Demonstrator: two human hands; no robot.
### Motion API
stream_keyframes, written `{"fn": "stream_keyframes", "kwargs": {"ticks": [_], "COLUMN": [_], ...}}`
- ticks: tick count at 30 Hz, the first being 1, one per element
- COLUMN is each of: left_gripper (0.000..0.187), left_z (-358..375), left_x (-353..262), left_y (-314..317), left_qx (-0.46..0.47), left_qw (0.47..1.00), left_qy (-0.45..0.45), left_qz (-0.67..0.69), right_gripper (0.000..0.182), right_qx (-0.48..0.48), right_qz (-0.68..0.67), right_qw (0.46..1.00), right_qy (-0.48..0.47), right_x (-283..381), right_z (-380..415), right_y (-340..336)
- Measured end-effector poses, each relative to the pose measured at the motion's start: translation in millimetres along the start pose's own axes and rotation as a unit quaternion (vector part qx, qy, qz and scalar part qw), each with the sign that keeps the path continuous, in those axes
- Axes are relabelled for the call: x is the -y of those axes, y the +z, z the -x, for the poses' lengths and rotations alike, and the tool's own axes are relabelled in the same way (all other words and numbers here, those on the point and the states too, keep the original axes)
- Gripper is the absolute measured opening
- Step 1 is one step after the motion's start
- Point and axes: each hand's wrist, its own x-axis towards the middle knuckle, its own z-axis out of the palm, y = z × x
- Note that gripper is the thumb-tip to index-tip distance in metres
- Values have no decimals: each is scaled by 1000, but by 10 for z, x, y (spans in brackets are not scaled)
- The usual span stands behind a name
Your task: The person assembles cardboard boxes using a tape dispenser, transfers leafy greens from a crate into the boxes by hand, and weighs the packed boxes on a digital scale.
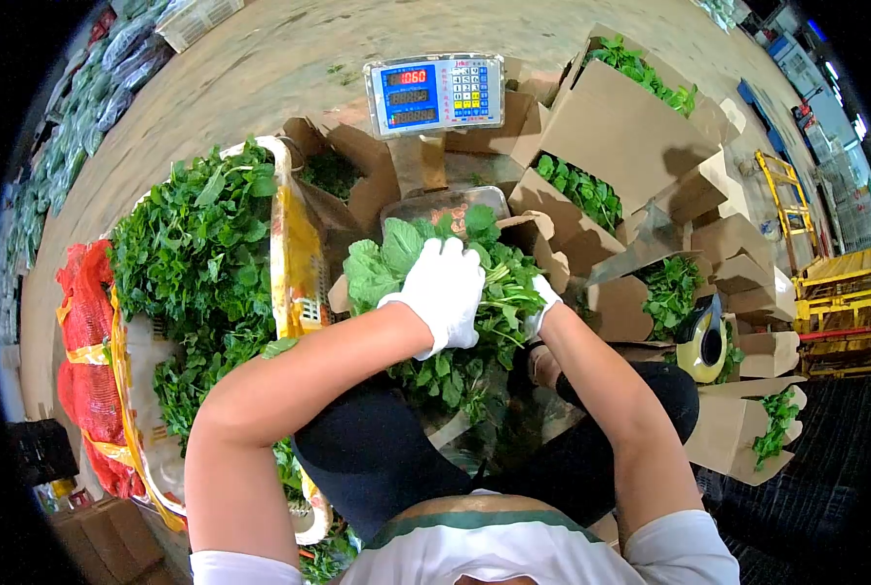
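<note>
left of the scale display [435,95], one red mesh sack [92,400] and one basket [304,268] heaped with leafy stems [206,229] crowd the space. below the display is one bunch of greens [502,283], leaves fanned left, pale stems rightward, long axis unclear; the left hand [445,292] clasps it, the right hand [544,304] has its grip hidden by foliage. right of the display stand at least four cardboard boxes [630,127] and one tape dispenser [703,339].

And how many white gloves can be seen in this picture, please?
2. One is on the left hand, over the greens; the other is on the right hand, beside the greens and partly hidden by them. Any others would be out of sight.
</note>
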Motion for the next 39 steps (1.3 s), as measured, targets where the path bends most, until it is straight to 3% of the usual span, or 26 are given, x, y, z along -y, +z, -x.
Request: {"fn": "stream_keyframes", "kwargs": {"ticks": [4,6,7,9,10,12,14,16,18,20,22,24,28,29,32,34,36,37,38,39], "left_gripper": [47,42,32,37,41,44,45,48,57,79,81,86,91,86,95,95,95,95,100,105], "left_z": [-152,-241,-303,-443,-537,-703,-831,-903,-824,-580,-337,-237,-500,-469,-602,-587,-605,-605,-622,-632], "left_x": [-105,-142,-126,-62,-16,75,171,255,271,146,56,123,345,372,585,678,760,788,787,779], "left_y": [419,493,522,562,660,820,925,964,792,628,334,474,1240,1159,1505,1480,1622,1674,1651,1591], "left_qx": [-58,-37,-32,-16,-16,-7,23,73,111,52,121,134,115,157,217,293,281,280,284,288], "left_qw": [997,995,993,989,986,987,989,985,971,991,987,978,977,971,969,916,925,925,928,930], "left_qy": [-45,-92,-99,-135,-154,-149,-111,-98,-74,-77,-92,-114,-87,-68,-16,-95,-48,-53,-63,-71], "left_qz": [-26,15,49,51,56,65,95,123,196,99,49,112,158,170,119,258,252,253,234,216], "right_gripper": [36,36,37,41,39,38,41,43,39,33,24,13,14,14,16,17,37,63,76,80], "right_qx": [-8,-80,-44,-29,-87,-142,-110,-233,-252,-151,-83,-157,-169,-166,-186,-235,-212,-147,-110,-139], "right_qz": [-44,7,-42,-136,-80,-35,-50,124,96,98,1,18,67,-8,-1,9,122,271,424,576], "right_qw": [999,996,997,989,986,966,970,924,928,954,977,959,949,953,946,945,948,931,887,781], "right_qy": [-5,-48,-54,-51,-116,-215,-213,-277,-257,-240,-197,-234,-256,-253,-264,-228,-206,-196,-144,-195], "right_x": [15,-11,-55,-124,-132,-246,-311,-358,-357,-335,-282,-313,-395,-356,-325,-334,-333,-332,-197,-243], "right_z": [50,-39,-28,76,306,137,95,40,-17,-9,147,43,-180,-51,59,41,0,-46,179,180], "right_y": [208,174,125,243,512,294,185,227,195,151,282,274,46,235,342,316,273,170,434,443]}}
